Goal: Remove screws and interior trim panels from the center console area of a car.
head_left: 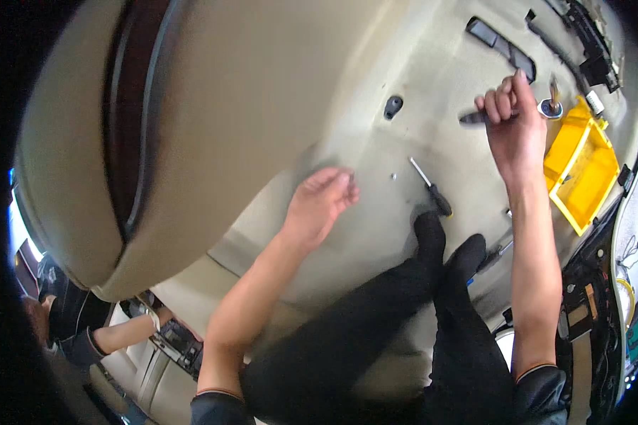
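Note:
My left hand is raised beside the beige seat, its thumb and fingers pinched together; whatever they hold is too small to make out. My right hand is curled around a dark, handle-like tool whose rounded end sticks out to the left. Between the hands, a screwdriver with a black handle and pale shaft lies on the beige carpet. A tiny metal piece rests to its left. Beyond them is a black oval fitting with a hole.
A large beige seat fills the left. Right of my right hand stand a yellow bin and a small round container. Black trim pieces lie at the far right. Another person's arm reaches in at lower left. My legs stretch across below.

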The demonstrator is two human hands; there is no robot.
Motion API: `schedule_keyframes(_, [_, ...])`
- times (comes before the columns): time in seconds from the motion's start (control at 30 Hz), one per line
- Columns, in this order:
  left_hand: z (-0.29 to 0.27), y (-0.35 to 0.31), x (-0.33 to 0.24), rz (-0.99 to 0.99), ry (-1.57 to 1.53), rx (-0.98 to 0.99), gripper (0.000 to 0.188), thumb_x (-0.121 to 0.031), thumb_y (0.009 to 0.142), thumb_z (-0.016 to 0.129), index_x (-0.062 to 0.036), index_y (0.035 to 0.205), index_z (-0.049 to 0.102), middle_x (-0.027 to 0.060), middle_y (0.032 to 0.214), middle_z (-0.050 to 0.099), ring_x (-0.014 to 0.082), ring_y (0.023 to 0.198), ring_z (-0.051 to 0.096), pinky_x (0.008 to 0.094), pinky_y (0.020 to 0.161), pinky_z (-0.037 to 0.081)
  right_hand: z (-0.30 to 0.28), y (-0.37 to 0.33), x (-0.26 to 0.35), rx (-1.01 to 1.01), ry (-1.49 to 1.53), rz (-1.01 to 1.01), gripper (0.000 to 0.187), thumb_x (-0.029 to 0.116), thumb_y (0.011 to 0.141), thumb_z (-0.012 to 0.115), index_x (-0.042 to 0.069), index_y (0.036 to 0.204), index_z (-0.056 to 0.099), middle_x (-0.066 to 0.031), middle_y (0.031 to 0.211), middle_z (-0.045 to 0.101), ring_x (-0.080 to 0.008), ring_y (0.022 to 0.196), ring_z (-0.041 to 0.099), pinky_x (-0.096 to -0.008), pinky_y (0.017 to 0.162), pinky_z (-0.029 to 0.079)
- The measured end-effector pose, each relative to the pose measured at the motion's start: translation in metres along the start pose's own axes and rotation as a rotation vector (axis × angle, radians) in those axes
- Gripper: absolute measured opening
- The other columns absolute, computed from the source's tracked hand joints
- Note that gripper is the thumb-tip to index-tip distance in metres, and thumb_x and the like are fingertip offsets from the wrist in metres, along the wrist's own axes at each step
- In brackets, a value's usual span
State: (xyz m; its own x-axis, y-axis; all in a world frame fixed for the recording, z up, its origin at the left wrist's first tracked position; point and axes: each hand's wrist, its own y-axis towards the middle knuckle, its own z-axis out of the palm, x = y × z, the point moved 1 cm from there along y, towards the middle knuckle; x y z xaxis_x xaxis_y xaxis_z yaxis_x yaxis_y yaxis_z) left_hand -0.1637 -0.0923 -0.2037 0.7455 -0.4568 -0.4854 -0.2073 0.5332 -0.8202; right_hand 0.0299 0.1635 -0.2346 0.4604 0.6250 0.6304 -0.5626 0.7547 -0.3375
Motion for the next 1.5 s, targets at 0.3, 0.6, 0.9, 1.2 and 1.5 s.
schedule_keyframes(0.3, [0.001,0.002,0.003,-0.013,-0.101,0.02,0.013,-0.01,0.095,0.053,-0.0024,0.103,0.06,0.0069,0.097,0.063,0.0164,0.09,0.061,0.0291,0.083,0.051,0.058,-0.109,-0.084,0.006,-0.798,0.208,0.028,0.015,0.092,0.061,0.006,0.117,0.052,0.0003,0.077,0.052,-0.0061,0.063,0.044,-0.0229,0.057,0.039])
schedule_keyframes(0.6, [0.002,-0.002,-0.001,-0.036,-0.219,0.08,0.016,-0.014,0.096,0.052,-0.0011,0.105,0.058,0.0088,0.099,0.066,0.0174,0.097,0.064,0.0277,0.09,0.052,0.062,-0.109,-0.108,-0.099,-0.728,0.111,0.02,0.016,0.094,0.059,0.004,0.109,0.052,0.0001,0.073,0.05,-0.0052,0.062,0.042,-0.0235,0.054,0.037])
schedule_keyframes(0.9, [-0.004,-0.002,0.005,0.021,-0.223,0.084,0.015,-0.012,0.097,0.049,-0.0013,0.105,0.056,0.0106,0.105,0.064,0.0178,0.103,0.062,0.0285,0.095,0.051,0.073,-0.115,-0.108,-0.099,-0.757,0.13,0.02,0.017,0.093,0.06,0.004,0.107,0.052,-0.0001,0.072,0.051,-0.0053,0.061,0.043,-0.0237,0.054,0.039])
schedule_keyframes(1.2, [-0.005,0.001,0.004,0.027,-0.374,0.078,0.016,-0.01,0.099,0.045,0.0,0.105,0.055,0.0135,0.106,0.063,0.0208,0.103,0.063,0.0304,0.094,0.052,0.069,-0.117,-0.114,-0.146,-0.746,0.133,0.021,0.021,0.094,0.06,0.006,0.107,0.052,-0.0016,0.07,0.052,-0.0066,0.059,0.043,-0.0249,0.054,0.04])
schedule_keyframes(1.5, [-0.007,0.0,0.005,0.063,-0.306,0.072,0.016,-0.011,0.098,0.048,0.0005,0.103,0.057,0.0118,0.105,0.063,0.0189,0.1,0.063,0.0302,0.092,0.054,0.077,-0.124,-0.11,-0.075,-0.841,0.104,0.024,0.022,0.093,0.061,0.006,0.109,0.052,-0.0041,0.069,0.053,-0.0079,0.058,0.047,-0.0261,0.054,0.043])
